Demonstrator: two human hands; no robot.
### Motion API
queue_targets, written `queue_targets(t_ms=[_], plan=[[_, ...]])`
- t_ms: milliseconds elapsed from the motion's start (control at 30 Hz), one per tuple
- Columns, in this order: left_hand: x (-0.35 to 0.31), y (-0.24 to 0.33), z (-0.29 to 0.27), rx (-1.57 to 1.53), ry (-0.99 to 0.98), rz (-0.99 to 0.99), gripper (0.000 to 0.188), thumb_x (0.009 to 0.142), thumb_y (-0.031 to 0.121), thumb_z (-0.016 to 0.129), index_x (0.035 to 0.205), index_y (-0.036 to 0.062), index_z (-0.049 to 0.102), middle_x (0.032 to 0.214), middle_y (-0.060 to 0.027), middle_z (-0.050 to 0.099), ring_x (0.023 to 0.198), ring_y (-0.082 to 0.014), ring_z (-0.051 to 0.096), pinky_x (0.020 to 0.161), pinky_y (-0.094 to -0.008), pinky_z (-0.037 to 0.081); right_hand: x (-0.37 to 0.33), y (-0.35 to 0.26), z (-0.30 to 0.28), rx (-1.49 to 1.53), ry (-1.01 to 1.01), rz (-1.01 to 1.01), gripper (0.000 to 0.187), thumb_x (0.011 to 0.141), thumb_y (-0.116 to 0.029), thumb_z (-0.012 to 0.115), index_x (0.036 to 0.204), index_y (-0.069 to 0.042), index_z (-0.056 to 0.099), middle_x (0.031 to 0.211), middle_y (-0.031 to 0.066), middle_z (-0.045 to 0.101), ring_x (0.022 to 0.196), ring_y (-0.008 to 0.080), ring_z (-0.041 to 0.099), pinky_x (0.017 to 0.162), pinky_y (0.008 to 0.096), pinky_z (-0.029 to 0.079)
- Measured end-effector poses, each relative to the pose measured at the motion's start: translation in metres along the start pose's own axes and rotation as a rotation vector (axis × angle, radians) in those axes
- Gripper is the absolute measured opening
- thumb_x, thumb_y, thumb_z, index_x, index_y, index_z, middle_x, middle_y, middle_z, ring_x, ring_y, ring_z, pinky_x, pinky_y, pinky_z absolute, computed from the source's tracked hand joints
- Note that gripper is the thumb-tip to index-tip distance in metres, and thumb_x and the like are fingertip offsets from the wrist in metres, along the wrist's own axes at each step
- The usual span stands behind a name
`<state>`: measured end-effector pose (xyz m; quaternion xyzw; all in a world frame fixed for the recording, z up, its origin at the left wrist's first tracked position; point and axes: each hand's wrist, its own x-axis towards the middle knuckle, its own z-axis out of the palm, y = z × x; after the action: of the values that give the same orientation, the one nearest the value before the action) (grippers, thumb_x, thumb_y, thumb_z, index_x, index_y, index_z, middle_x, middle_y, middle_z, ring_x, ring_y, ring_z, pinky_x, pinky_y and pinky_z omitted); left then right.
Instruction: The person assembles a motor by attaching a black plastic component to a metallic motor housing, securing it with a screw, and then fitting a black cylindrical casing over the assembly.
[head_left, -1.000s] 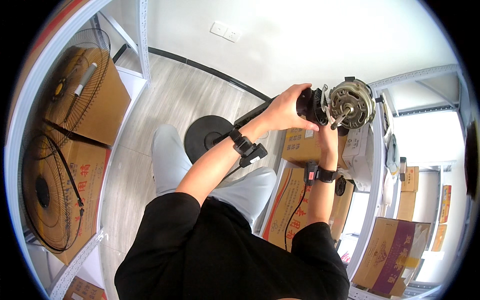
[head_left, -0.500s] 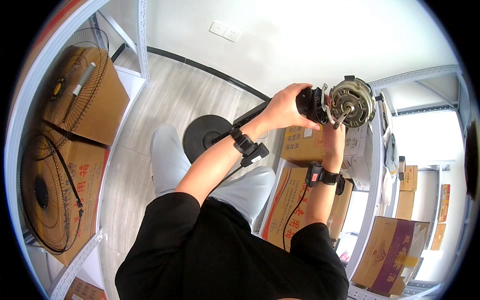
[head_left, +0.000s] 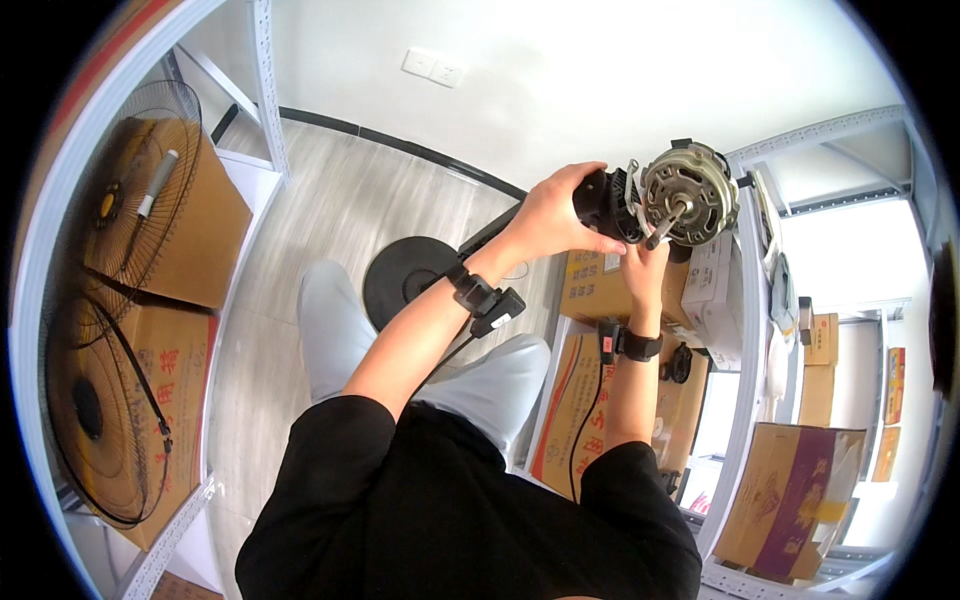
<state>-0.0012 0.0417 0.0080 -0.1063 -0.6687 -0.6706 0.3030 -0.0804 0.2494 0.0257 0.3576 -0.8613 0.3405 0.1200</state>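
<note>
My left hand [head_left: 545,220] is closed round the black housing [head_left: 598,203] of a fan head, its thumb along the lower side. On the housing's right sits the bare metal fan motor [head_left: 693,192], with its shaft poking toward me and a bent metal lever beside it. My right hand [head_left: 645,270] is raised just below the motor, fingers bent in; what they grip, if anything, is hidden. Behind my left forearm a dark pole [head_left: 490,235] slants down toward a round black base [head_left: 405,275] on the floor.
Wire fan guards [head_left: 100,400] lean against cardboard boxes [head_left: 175,205] on the left shelf. More boxes [head_left: 790,490] fill the right-hand shelving [head_left: 735,440]. A white wall [head_left: 560,90] with sockets [head_left: 432,68] stands ahead. Black cables hang from both wrist straps.
The fan motor has shifted slightly left and turned a little. My right hand has moved left, and more of its fingers show below the motor. My left hand keeps its grip.
</note>
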Motion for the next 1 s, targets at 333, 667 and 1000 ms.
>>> queue_targets(t_ms=[333, 667, 1000], plan=[[0.0, 0.0, 0.002, -0.017, -0.005, 0.001, 0.099, 0.051, 0.042, 0.092, 0.13, -0.0019, 0.051, 0.122, -0.0194, 0.06, 0.113, -0.0298, 0.059, 0.099, -0.0372, 0.046, 0.001, 0.01, 0.012, -0.275, 0.079, -0.236, 0.039, 0.077, 0.002, 0.06, 0.116, -0.005, 0.06, 0.098, 0.0226, 0.064, 0.089, 0.044, 0.061, 0.074, 0.0464, 0.049], [-0.003, -0.002, 0.006, -0.008, 0.0, -0.011, 0.098, 0.054, 0.033, 0.094, 0.133, -0.0008, 0.049, 0.124, -0.0152, 0.06, 0.116, -0.0228, 0.058, 0.102, -0.0349, 0.044, 0.001, 0.015, 0.015, -0.321, 0.166, -0.309, 0.041, 0.077, 0.003, 0.059, 0.117, -0.005, 0.061, 0.103, 0.0214, 0.064, 0.092, 0.0423, 0.062, 0.077, 0.0444, 0.05], [0.008, 0.027, -0.012, -0.09, -0.198, 0.196, 0.132, 0.054, 0.05, 0.09, 0.153, 0.0037, 0.017, 0.154, -0.02, 0.029, 0.144, -0.0305, 0.026, 0.118, -0.0417, 0.019, -0.013, -0.042, -0.019, 0.735, 0.284, 0.038, 0.056, 0.088, -0.001, 0.054, 0.142, 0.0, 0.039, 0.139, 0.0121, 0.046, 0.125, 0.021, 0.046, 0.105, 0.0351, 0.037]])
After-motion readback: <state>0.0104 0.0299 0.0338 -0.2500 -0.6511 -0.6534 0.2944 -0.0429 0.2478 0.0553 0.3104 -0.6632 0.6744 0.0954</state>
